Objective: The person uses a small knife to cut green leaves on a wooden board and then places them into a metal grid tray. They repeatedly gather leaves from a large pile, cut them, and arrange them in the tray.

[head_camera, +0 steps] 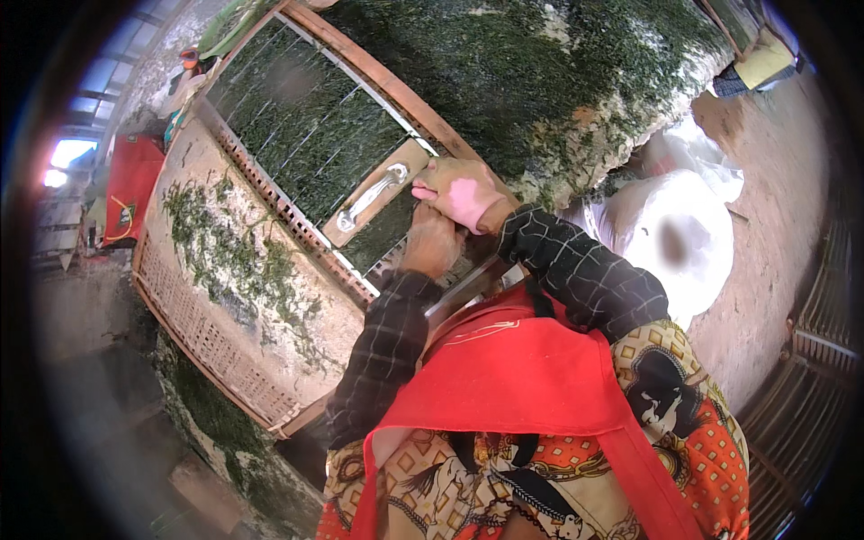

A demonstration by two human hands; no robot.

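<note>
A long rectangular wooden frame (pixel 378 71) lies before me, packed with dark green shredded leaves (pixel 297 121). Thin pale lines cross the leaves, and white strips run along both long sides. On the leaf layer rests a flat wooden board with a white handle (pixel 371 196). My right hand (pixel 462 192) is curled close to the board's right end. Just below it, my left hand (pixel 432 243) is over the near end of the frame, partly covered by the right hand. The fingertips of both hands are hidden, so what they grip cannot be made out.
A large heap of green leaves (pixel 432 40) lies beyond the frame. At left, a woven bamboo tray (pixel 216 344) carries scattered leaf bits. White plastic bags (pixel 668 250) stand at right, near a slatted rack (pixel 803 405). A red cloth (pixel 131 182) hangs at far left.
</note>
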